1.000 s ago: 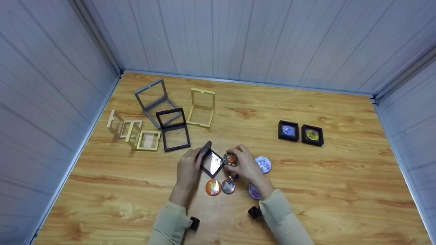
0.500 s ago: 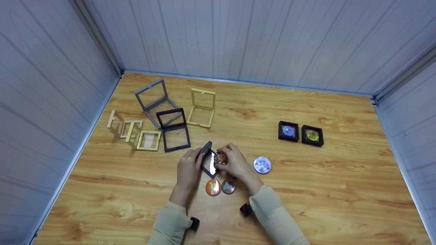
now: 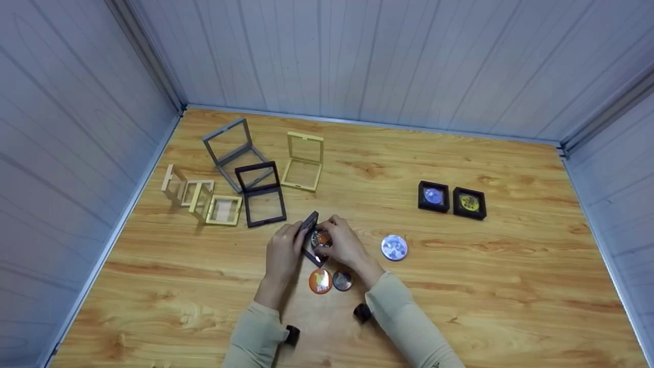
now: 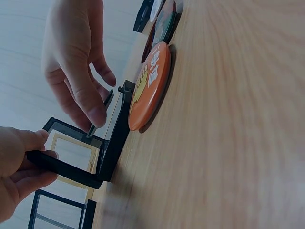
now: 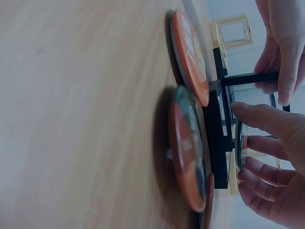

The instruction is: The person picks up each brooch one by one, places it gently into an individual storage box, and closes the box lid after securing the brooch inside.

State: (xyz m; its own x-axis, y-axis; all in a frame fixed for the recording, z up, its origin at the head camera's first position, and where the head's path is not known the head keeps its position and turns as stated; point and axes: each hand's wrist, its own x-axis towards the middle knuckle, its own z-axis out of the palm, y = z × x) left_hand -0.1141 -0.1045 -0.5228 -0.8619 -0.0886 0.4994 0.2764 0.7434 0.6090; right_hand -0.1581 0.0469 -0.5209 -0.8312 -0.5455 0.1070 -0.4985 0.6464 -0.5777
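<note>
My left hand (image 3: 281, 254) pinches the raised lid of a small black display frame (image 4: 66, 167), which stands hinged open on the table. Between the thumb and fingers of my right hand (image 3: 347, 245) is a round button badge (image 3: 320, 239) with orange and dark colours. That badge hovers over the frame's base (image 5: 217, 148), tilted and seen nearly edge-on in the left wrist view. Whether it touches the clear film cannot be told. Just in front of the frame lie an orange badge (image 3: 320, 281) and a smaller dark badge (image 3: 343, 280).
A blue-white badge (image 3: 394, 248) lies right of the hands. Two closed black frames with badges, one blue (image 3: 434, 196) and one yellow (image 3: 469, 203), sit farther right. Several open frames stand at the left, among them a grey one (image 3: 235, 152) and a black one (image 3: 264, 207).
My right hand has carried the badge leftward from beside the small black frame to over its base. The left hand has stayed in place on the lid.
</note>
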